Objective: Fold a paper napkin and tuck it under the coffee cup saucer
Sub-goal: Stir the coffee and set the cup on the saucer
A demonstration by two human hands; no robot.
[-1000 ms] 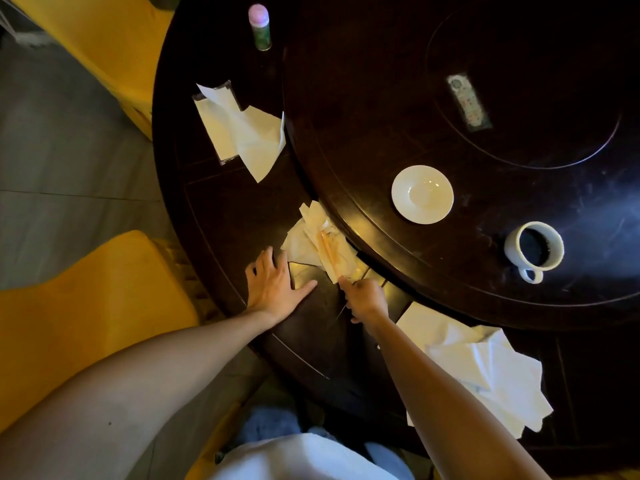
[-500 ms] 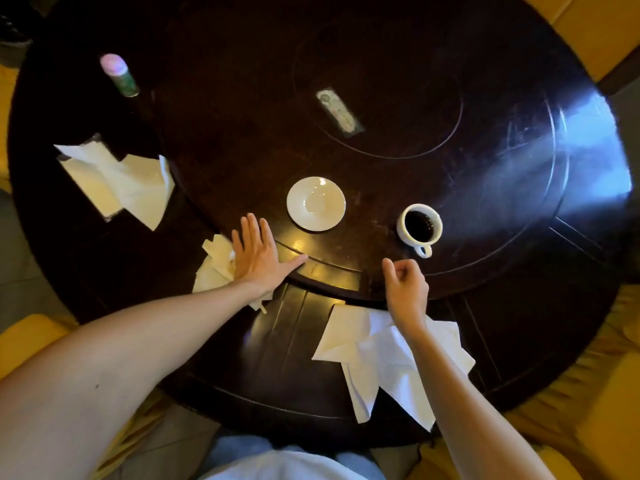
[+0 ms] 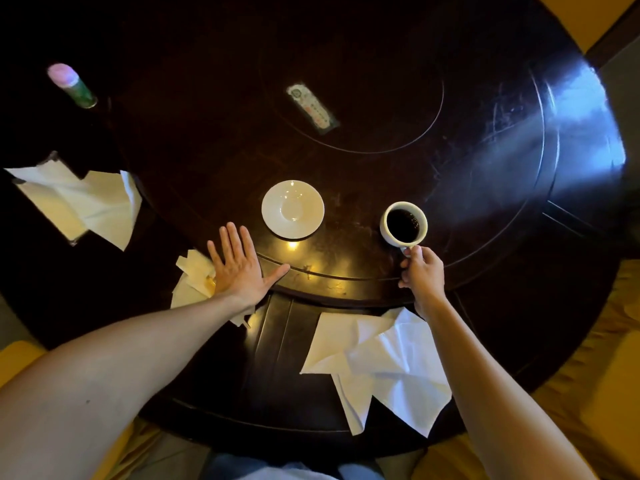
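Note:
A white saucer [image 3: 293, 208] sits bare on the dark round table [image 3: 381, 98]. To its right stands a white cup [image 3: 403, 223] full of black coffee. My right hand [image 3: 421, 275] is closed on the cup's handle at its near side. My left hand [image 3: 240, 268] lies flat, fingers spread, on a folded paper napkin [image 3: 192, 275] just left of and nearer than the saucer. Most of that napkin is under my palm and wrist.
Loose white napkins [image 3: 381, 362] lie at the near edge under my right forearm. More napkins [image 3: 83, 202] lie at the left. A green bottle with a pink cap [image 3: 71, 84] stands far left. A remote control [image 3: 311, 109] lies on the centre turntable. Yellow chairs surround the table.
My right hand left the folded napkin, reached right and took hold of the cup's handle. My left hand slid onto the folded napkin. The view swung right.

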